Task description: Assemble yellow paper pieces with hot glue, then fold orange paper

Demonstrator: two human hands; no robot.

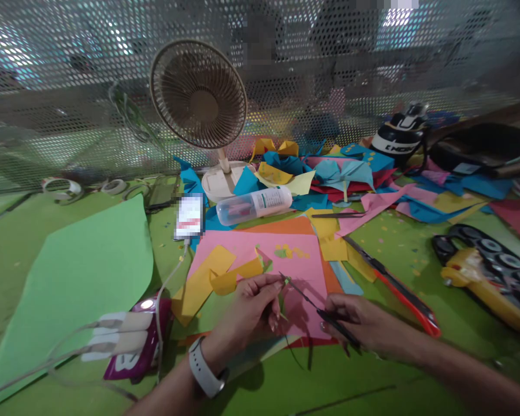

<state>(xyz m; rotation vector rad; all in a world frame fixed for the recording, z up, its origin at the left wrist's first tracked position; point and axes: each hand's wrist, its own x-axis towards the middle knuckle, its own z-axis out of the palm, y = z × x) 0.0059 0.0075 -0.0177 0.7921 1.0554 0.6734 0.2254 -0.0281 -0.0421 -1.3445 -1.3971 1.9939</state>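
My left hand (pixel 257 300), with a white watch band at the wrist, is closed in a pinch on a small piece of green paper (pixel 287 281). My right hand (pixel 357 323) grips black-handled scissors (pixel 305 297), whose thin blades reach left to the green piece. Both hands are over a pink paper sheet (pixel 260 240). Yellow paper strips (pixel 238 276) lie just beyond my left hand. Tiny yellow and green cut pieces (pixel 291 252) are scattered on the pink sheet. The ends of my left fingers are partly hidden.
A fan (pixel 199 95), bottle (pixel 255 205) and lit phone (pixel 189 216) stand or lie at the back. A red cutter knife (pixel 405 294) and yellow-handled tool (pixel 481 283) are at right. A purple power strip (pixel 143 346) with cables and a green sheet (pixel 91 277) are left.
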